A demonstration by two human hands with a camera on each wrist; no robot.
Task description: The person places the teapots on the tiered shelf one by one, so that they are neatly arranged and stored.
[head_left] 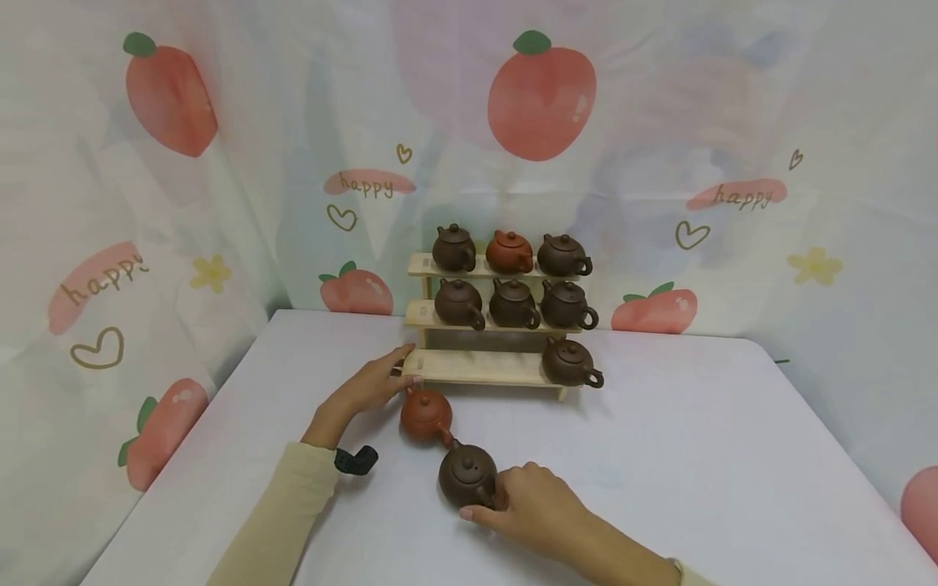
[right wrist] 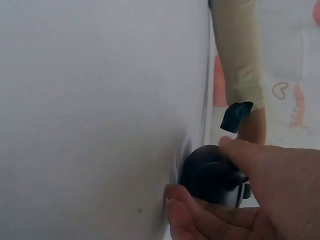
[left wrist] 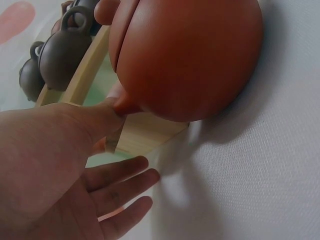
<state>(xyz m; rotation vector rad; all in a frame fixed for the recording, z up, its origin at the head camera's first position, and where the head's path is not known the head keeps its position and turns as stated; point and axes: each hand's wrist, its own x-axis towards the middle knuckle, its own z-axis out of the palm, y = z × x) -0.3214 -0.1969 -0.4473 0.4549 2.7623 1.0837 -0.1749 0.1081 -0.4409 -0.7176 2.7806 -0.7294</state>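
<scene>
A dark brown teapot [head_left: 467, 476] stands on the white cloth near the front, its spout toward the reddish teapot. My right hand [head_left: 541, 509] grips it at the handle, with thumb and fingers around that side in the right wrist view [right wrist: 235, 200]. Just behind it, the reddish clay teapot [head_left: 426, 417] stands before the lowest step of a wooden stand [head_left: 479, 366]. My left hand [head_left: 370, 382] holds that step's left end between thumb and index finger, right beside the reddish spout; its other fingers [left wrist: 122, 192] stretch out straight.
On the stand's upper two steps sit several dark teapots [head_left: 513, 304] and one reddish teapot [head_left: 510, 252]. Another dark teapot [head_left: 569, 362] occupies the right end of the lowest step. A fruit-printed curtain [head_left: 630, 122] encloses the table [head_left: 696, 456] behind and at the sides.
</scene>
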